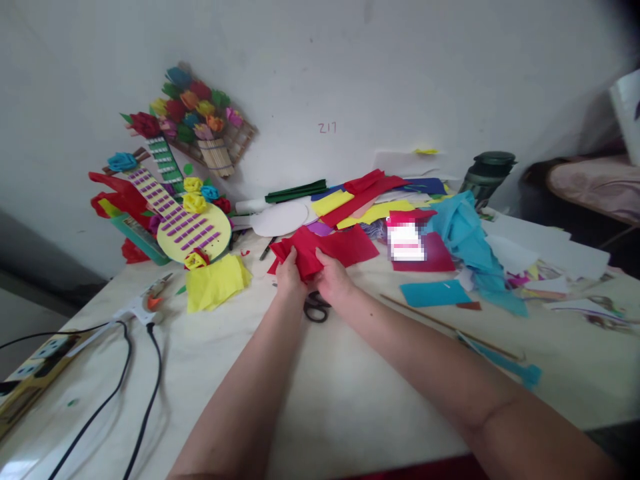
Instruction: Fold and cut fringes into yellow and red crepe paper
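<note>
A piece of red crepe paper (306,248) is gripped between my two hands above the middle of the table. My left hand (291,275) is closed on its left part, thumb on top. On its right part, my right hand (332,277) pinches it the same way. More red paper (355,245) lies flat just behind and to the right. Black-handled scissors (316,311) rest on the table below my hands, their blades mostly hidden. A yellow paper stack (217,283) lies to the left, and a blue paper sheet (434,293) to the right.
A glue gun (143,305) with black cables lies at left by a power strip (43,367). A paper-flower guitar (194,230) leans against the wall. Coloured paper (370,200) is piled at the back. A dark bottle (486,177) stands right, and a thin stick (450,327) lies right.
</note>
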`<state>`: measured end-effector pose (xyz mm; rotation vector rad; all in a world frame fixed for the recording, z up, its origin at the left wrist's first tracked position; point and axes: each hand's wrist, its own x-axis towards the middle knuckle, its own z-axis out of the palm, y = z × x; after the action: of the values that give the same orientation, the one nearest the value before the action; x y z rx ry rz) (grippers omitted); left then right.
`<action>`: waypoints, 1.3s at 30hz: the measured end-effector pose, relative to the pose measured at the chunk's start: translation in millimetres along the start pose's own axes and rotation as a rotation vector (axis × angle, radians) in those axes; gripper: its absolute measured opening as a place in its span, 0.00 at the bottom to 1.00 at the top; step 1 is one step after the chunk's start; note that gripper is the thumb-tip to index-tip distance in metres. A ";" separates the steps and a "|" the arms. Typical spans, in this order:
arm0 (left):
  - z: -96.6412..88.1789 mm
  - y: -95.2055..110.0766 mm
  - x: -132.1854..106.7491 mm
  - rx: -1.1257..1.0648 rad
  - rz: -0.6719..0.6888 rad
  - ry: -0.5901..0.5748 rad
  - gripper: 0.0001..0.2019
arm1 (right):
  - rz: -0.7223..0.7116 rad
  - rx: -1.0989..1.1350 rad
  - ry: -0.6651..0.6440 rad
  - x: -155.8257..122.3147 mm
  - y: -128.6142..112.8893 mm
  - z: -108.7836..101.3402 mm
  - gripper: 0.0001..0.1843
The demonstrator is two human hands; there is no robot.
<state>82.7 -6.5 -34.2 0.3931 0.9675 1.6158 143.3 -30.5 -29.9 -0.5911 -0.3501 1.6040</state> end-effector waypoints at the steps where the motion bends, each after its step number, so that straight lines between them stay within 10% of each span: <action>1: -0.6 -0.7 0.8 -0.002 0.002 -0.001 0.14 | -0.012 0.002 -0.002 0.5 0.2 -0.5 0.08; 20: -6.6 -7.5 7.5 0.329 0.160 0.137 0.05 | -0.175 -0.189 0.146 2.5 14.7 -7.6 0.13; 39: 3.5 -6.6 -7.7 0.114 0.121 -0.096 0.19 | -0.160 -0.039 0.104 -4.7 10.4 3.1 0.08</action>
<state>91.7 -12.4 -35.2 0.6124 0.9801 1.6392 133.1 -36.1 -32.4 -0.6576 -0.3435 1.4102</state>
